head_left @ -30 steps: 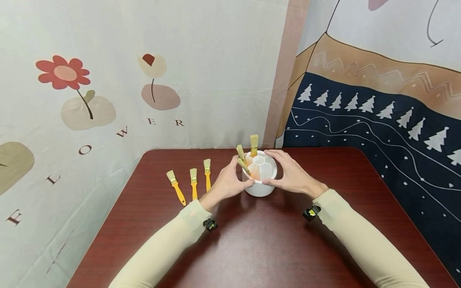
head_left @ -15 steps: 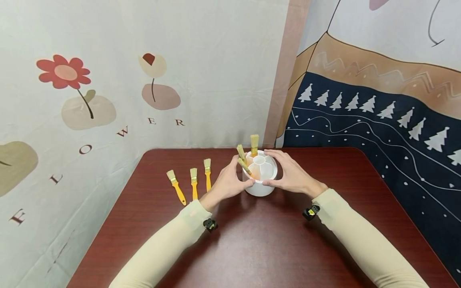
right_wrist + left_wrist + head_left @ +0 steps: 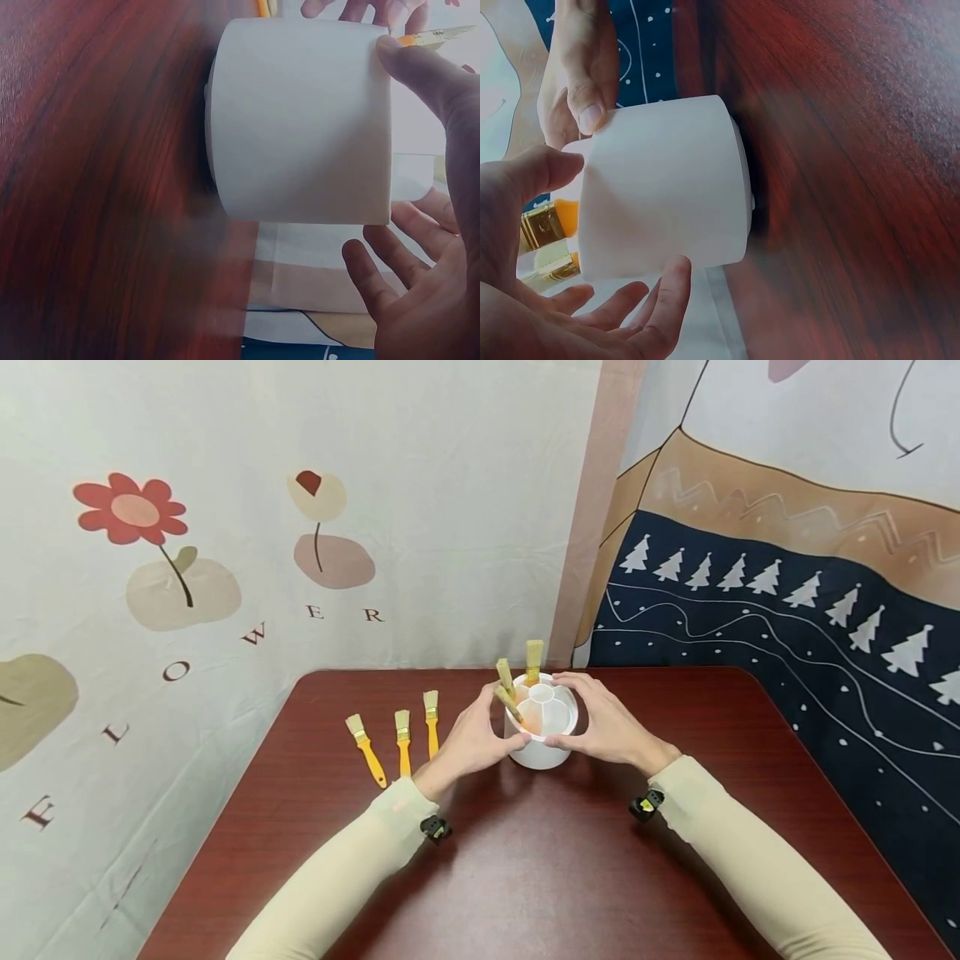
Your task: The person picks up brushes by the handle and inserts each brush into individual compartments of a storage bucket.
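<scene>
A white round brush holder with a divided top stands near the table's back edge. Three yellow-handled paintbrushes sit in its slots: one upright at the back and a pair leaning left, the nearer brush tilted most. My left hand holds the holder's left side, thumb at the front rim. On the other side, my right hand grips it, thumb also at the front rim. The left wrist view shows the holder's plain wall and brass brush ferrules beside my palm. In the right wrist view, my thumb presses the holder's rim.
Left of the holder, three more yellow paintbrushes lie on the dark red table: a left one, a middle one and a right one partly hidden by my left hand. Printed cloth hangs behind the table.
The brushes in the holder have shifted slightly to the right at the back, as its top turns a little. Both hands stay in nearly the same place around it.
</scene>
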Motion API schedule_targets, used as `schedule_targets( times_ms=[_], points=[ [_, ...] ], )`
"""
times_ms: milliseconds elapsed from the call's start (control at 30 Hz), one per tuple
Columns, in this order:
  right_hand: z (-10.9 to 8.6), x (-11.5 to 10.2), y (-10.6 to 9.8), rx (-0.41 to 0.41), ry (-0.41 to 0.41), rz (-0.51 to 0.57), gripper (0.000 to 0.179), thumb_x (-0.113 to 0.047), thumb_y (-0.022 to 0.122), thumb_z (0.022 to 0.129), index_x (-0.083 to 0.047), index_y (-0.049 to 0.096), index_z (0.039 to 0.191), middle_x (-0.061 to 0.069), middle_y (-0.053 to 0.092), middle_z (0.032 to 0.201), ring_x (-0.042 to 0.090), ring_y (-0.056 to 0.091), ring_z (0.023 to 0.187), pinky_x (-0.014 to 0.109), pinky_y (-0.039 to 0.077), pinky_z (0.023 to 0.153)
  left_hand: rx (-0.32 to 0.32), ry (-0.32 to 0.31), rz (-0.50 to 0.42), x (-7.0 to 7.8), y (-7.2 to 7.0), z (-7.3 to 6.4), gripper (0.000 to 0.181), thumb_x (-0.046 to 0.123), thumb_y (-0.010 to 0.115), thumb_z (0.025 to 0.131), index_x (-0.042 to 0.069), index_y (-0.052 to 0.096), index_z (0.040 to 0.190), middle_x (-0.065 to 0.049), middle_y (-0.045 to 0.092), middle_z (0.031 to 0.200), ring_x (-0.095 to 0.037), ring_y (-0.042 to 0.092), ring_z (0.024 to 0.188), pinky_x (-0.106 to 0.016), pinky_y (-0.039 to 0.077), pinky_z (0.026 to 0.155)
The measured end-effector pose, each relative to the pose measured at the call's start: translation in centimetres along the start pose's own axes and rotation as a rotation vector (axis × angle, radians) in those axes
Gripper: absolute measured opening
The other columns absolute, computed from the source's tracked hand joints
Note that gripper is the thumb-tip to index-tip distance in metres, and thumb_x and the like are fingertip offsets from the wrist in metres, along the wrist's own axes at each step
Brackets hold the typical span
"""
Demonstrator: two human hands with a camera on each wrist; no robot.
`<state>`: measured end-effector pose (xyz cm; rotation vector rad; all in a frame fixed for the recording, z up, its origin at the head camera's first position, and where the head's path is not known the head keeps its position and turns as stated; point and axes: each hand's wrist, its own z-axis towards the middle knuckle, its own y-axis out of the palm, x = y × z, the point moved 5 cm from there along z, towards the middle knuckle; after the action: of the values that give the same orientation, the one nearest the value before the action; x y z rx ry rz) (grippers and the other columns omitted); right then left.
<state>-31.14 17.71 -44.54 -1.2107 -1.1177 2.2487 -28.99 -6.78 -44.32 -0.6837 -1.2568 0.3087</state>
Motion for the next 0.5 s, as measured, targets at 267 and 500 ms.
schedule_targets(
  times_ms=[267,500],
  points=[
    [0.1,-0.4,0.3,0.019,0.021,-0.005,0.101,-0.051,0.103,0.087,-0.012,0.056,0.167,0.011,0.056,0.174,0.033,0.056,0.157,0.064,0.05,0.132,-0.003,-0.018,0.053,-0.7,-1.3,-0.8,0.09,0.038,0.09,0.099,0.01,0.046,0.173,-0.021,0.061,0.172,-0.044,0.067,0.153,-0.062,0.056,0.125],
    [-0.3,-0.9,0.4,0.03,0.068,0.007,0.1,-0.048,0.103,0.088,-0.011,0.054,0.167,0.012,0.055,0.173,0.035,0.055,0.156,0.064,0.05,0.131,0.006,-0.061,0.171,-2.7,-2.6,-1.8,0.082,0.042,0.082,0.107,0.013,0.047,0.175,-0.019,0.062,0.171,-0.041,0.07,0.148,-0.062,0.059,0.121]
  ],
)
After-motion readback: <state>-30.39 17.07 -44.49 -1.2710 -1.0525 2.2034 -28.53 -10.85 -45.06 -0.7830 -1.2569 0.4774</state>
